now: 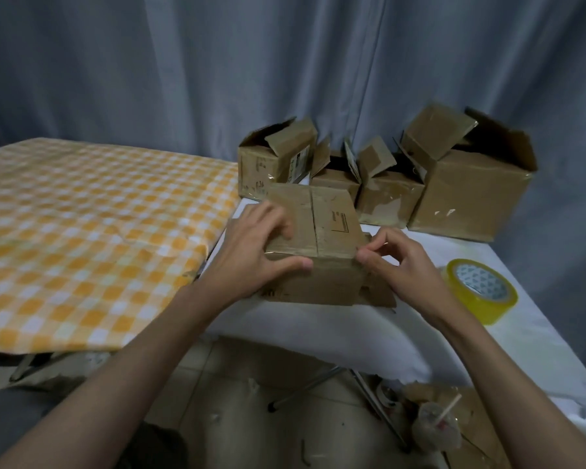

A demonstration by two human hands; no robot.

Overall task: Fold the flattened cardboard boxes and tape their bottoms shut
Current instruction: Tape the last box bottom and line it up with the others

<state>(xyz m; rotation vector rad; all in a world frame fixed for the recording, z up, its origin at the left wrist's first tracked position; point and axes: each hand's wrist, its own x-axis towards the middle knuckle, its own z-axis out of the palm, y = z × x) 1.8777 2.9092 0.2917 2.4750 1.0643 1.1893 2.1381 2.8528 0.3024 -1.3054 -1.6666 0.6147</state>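
Down low: floor litter, a plastic cup with straw. On the white cloth, small cardboard box upside down, bottom flaps folded shut, seam bare, no tape showing. Left hand gripping the near-left corner, thumb across the front. Right hand pinching the near-right corner. Tape roll just right, out of both hands. Behind, four finished boxes. Risk, probably: letting go to grab tape, flaps springing open.

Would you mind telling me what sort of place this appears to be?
Probably a makeshift home packing spot: folded cardboard boxes on a white-covered folding table, a packing tape roll, grey curtain behind.
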